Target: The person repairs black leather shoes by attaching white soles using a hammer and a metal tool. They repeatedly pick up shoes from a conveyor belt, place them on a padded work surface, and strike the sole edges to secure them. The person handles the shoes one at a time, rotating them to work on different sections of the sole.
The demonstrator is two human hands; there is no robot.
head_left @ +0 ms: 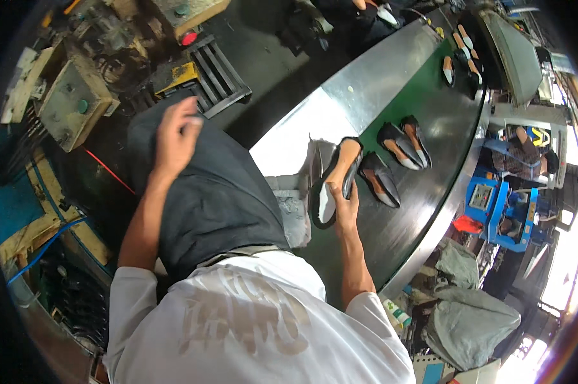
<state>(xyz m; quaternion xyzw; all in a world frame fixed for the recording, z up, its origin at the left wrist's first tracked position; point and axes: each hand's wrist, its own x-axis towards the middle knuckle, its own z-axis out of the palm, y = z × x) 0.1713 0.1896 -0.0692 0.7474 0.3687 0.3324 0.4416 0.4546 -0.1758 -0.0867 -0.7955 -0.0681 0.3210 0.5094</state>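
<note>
My right hand (346,203) is closed around a black slip-on shoe (348,157) with a tan insole and a white inner part toward its lower end. The shoe is tilted over the inner edge of the metal bench. Just right of it, a dark flat shoe (380,179) lies on the bench. Beyond that one rests a pair of black shoes (399,146), also with tan and white insides. My left hand (177,137) hovers above my left thigh, slightly blurred, with thumb and fingers apart and nothing visible in it.
The long metal bench (442,166) with a green strip curves away to the far right, where more shoes (450,70) lie. A slatted dark rack (220,77) and grimy machinery (78,105) stand at left. Blue equipment (500,201) and grey cloths (471,323) are beyond the bench.
</note>
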